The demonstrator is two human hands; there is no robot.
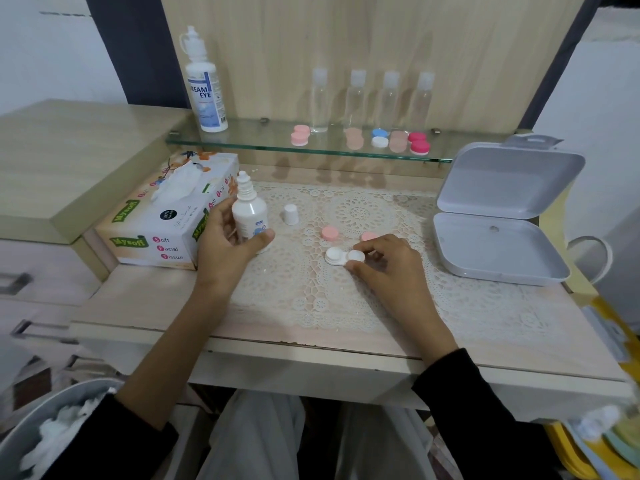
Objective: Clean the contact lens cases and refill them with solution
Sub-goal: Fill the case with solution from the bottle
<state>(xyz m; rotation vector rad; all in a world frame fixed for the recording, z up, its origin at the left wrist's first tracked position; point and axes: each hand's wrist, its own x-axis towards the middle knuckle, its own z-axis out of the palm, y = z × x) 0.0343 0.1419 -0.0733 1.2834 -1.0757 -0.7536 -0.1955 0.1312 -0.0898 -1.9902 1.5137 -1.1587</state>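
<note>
The left hand (225,244) has its grip clamped around one small white bottle (248,216), held upright with its nozzle bare just above the lace mat (311,296) on the table (145,306); the bottle's one white cap (290,214) stands apart on the mat to its right. The right hand (388,263) pinches the right side of one open white lens case (344,257), finger and thumb closed on its rim, and the case lies flat on the mat with two wells showing. Two pink lids lie near it: one (329,233) just behind the case, the other (369,236) partly hidden behind the right hand's fingers. On the glass shelf (242,142) stand one large solution bottle (206,91) and four clear empty bottles (319,98), with five closed lens cases (300,135) in front of them. One tissue box (166,216) sits at the left, one open grey box (498,244) at the right.
</note>
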